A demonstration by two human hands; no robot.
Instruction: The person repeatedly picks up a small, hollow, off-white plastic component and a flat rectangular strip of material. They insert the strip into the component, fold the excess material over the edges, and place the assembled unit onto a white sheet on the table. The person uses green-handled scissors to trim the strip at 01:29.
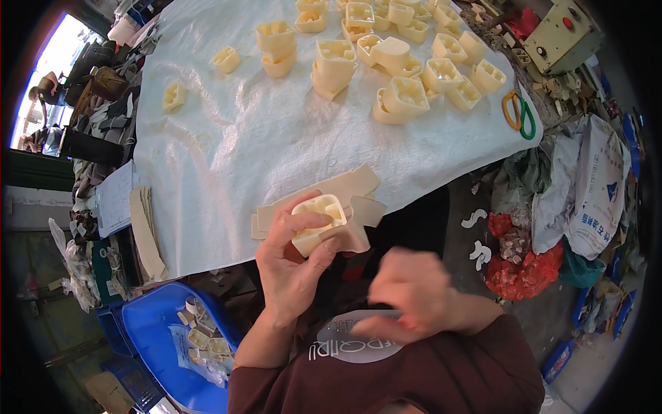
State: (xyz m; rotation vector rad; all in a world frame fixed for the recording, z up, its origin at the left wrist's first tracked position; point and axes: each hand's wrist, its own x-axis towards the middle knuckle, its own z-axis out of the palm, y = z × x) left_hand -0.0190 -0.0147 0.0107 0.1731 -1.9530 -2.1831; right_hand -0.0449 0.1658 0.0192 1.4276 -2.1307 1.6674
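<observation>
One cream mould [318, 215] in left hand [293, 265].

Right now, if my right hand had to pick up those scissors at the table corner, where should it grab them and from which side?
Take the scissors by the looped handles, one orange and one green, coming from above on the right side. They seem to lie flat near the white sheet's right edge, loops open upward, with the cream moulded pieces to their left.
</observation>
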